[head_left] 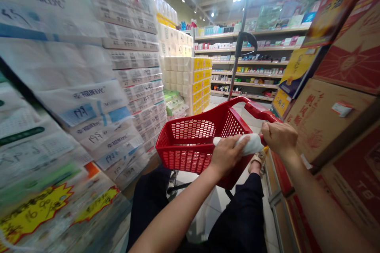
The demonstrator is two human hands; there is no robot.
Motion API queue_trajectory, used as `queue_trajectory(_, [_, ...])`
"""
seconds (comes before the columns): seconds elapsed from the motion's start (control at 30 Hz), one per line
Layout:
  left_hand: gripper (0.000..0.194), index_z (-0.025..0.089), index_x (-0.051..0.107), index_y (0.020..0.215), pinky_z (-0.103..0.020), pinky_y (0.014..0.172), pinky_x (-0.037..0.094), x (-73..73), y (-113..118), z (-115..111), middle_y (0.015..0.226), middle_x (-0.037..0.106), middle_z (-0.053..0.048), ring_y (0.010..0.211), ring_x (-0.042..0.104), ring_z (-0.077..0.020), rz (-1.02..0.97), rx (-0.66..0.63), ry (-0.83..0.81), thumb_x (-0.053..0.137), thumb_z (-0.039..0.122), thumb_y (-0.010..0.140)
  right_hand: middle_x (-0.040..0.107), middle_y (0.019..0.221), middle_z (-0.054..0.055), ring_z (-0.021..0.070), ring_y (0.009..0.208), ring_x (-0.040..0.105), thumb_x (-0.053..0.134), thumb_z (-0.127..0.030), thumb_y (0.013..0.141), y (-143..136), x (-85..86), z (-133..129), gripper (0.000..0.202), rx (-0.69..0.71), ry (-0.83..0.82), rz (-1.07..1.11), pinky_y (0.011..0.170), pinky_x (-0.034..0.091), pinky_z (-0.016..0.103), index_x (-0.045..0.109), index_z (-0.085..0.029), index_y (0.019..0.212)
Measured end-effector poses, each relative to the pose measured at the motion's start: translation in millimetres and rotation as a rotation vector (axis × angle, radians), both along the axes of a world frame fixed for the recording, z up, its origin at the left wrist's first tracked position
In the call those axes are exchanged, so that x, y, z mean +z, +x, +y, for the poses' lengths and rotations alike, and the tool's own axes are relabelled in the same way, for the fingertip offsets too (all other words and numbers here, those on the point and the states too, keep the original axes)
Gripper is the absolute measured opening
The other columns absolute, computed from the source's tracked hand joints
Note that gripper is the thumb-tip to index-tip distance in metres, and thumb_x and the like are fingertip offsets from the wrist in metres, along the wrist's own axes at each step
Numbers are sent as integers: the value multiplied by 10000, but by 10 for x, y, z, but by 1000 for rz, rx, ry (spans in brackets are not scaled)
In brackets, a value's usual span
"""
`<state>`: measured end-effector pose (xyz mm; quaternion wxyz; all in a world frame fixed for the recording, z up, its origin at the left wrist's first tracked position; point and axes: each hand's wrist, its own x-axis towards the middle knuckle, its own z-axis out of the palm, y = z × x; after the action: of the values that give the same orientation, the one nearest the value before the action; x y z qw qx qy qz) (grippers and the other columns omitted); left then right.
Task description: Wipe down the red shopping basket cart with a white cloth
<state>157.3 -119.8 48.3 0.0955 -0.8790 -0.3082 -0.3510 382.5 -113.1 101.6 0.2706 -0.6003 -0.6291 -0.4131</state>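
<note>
A red shopping cart [190, 157] with a perforated plastic basket stands in front of my legs, its basket showing nothing inside. My left hand [227, 155] presses a bunched white cloth [253, 144] against the basket's near rim, fingers bent over it. The cloth sticks out on both sides of that hand. To the right, my right hand [279, 137] is a closed fist on the cart's red handle [261, 111]; the part inside the fist is hidden.
Stacked packs of tissue paper [133, 47] with price signs rise at the left. Cardboard cartons [314, 114] pile up close on the right. Shelves of small goods [246, 63] stand behind a metal pole [239, 47]. My foot [257, 160] is beside the cart.
</note>
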Motion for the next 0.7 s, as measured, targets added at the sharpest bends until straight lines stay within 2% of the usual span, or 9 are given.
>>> queue_trajectory(0.1, [468, 341, 326, 1448, -291, 883, 430, -72, -333, 138, 1258, 577, -20, 1068, 563, -165, 44, 19, -43, 400, 275, 991, 576, 566, 33, 131, 570, 472, 419, -296, 903, 26, -4, 2, 397, 5, -10, 17, 656, 286, 289, 571, -180, 555])
queue_trajectory(0.2, [367, 319, 446, 1361, -280, 808, 426, -147, -637, 226, 1096, 649, -16, 941, 599, -160, 50, 100, -101, 397, 309, 998, 578, 583, 31, 137, 608, 498, 406, -289, 917, 1, 24, -24, 397, 7, -46, 21, 674, 295, 290, 554, -183, 564])
queue_trajectory(0.27, [314, 304, 512, 1289, -278, 783, 420, -179, -743, 245, 1016, 667, -21, 887, 603, -160, 57, 149, -120, 397, 334, 999, 610, 637, 35, 151, 670, 532, 390, -283, 937, -80, 41, -66, 375, 6, -66, 24, 708, 301, 298, 577, -185, 627])
queue_trajectory(0.4, [258, 297, 565, 1188, -272, 743, 413, -207, -725, 241, 901, 663, -15, 827, 598, -155, 46, 211, -121, 405, 358, 995, 694, 934, 67, 204, 909, 565, 394, -275, 961, -426, -12, -168, 273, 84, -115, -15, 850, 288, 347, 646, -187, 904])
queue_trajectory(0.5, [245, 282, 565, 1157, -270, 736, 412, -220, -652, 241, 859, 651, -13, 817, 595, -158, 35, 216, -117, 388, 346, 1001, 676, 1091, 77, 233, 1049, 525, 406, -262, 962, -772, -121, -210, 257, 161, -154, -7, 922, 256, 384, 654, -198, 974])
queue_trajectory(0.57, [245, 272, 562, 1151, -271, 736, 417, -228, -628, 237, 855, 645, -15, 812, 592, -162, 34, 215, -111, 376, 337, 1005, 680, 1038, 81, 238, 1045, 510, 404, -262, 964, -997, -198, -215, 264, 180, -196, -4, 928, 245, 392, 657, -198, 921])
queue_trajectory(0.7, [239, 254, 547, 1172, -284, 776, 433, -246, -655, 212, 924, 646, -18, 845, 591, -165, 7, 206, -114, 381, 283, 1002, 655, 839, 74, 216, 882, 498, 375, -268, 972, -1341, -345, -196, 306, 200, -280, -4, 894, 240, 382, 627, -196, 815])
